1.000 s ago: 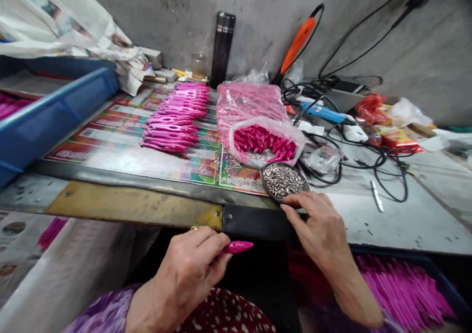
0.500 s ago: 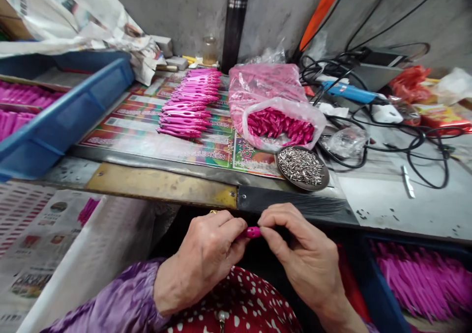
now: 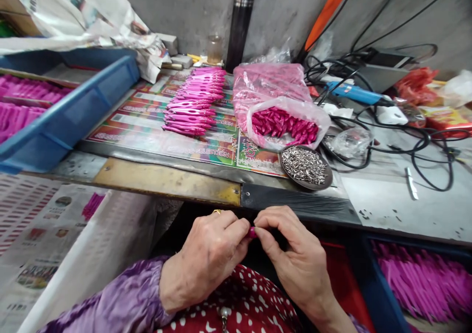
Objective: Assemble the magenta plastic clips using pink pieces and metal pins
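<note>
The left hand (image 3: 208, 249) has its thumb and first finger squeezed on a small pink piece (image 3: 252, 232), with most of it hidden behind them. Only a short bit pokes out to the right. The right hand (image 3: 295, 257) has its thumb and first finger almost closed, with the tips right at that bit. I cannot tell if they pinch the piece or something tiny. The piece is in front of the table (image 3: 383, 215), below a round dish (image 3: 326, 181) of shiny metal bits (image 3: 304, 164).
</note>
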The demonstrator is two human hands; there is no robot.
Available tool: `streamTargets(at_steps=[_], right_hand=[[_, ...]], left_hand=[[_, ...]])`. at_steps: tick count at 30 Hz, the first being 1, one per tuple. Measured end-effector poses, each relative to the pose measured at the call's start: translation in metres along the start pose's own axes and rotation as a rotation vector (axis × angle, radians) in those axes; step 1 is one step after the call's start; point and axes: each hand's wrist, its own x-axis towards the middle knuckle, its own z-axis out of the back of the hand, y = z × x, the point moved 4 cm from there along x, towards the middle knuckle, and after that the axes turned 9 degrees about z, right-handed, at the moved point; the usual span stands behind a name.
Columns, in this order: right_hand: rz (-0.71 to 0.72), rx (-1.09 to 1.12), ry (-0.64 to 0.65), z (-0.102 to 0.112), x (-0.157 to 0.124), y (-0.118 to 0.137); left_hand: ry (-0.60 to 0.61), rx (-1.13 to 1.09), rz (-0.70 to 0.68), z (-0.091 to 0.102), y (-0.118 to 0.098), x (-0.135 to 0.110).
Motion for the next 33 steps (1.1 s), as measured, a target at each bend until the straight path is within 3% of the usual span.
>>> streamTargets(at_steps=[7,13,19,26,33], right_hand=[[0.205,-0.182,-0.013,-0.007,-0.007,0.008],[0.411,-0.326,-0.031,-0.008,-0.022,0.01],[0.269,-0.21,-0.02,0.011,-0.004,0.003],[0.196,-0.651,-0.132,0.057,0.01,-0.039],[0.133,-0.815,-0.051,0.066,0.012,-0.074]], left_hand=[[0.015,-0.013,-0.009,0.0,0.0,-0.003],[-0.06,0.009,-0.094,-0.002,0.0,-0.004],[-0.151,0.009,-0.147,0.004,-0.005,0.009],[-0.14,0.027,-0.097,0.001,0.002,0.016],[-0.133,0.014,-0.069,0.0,0.012,0.015]])
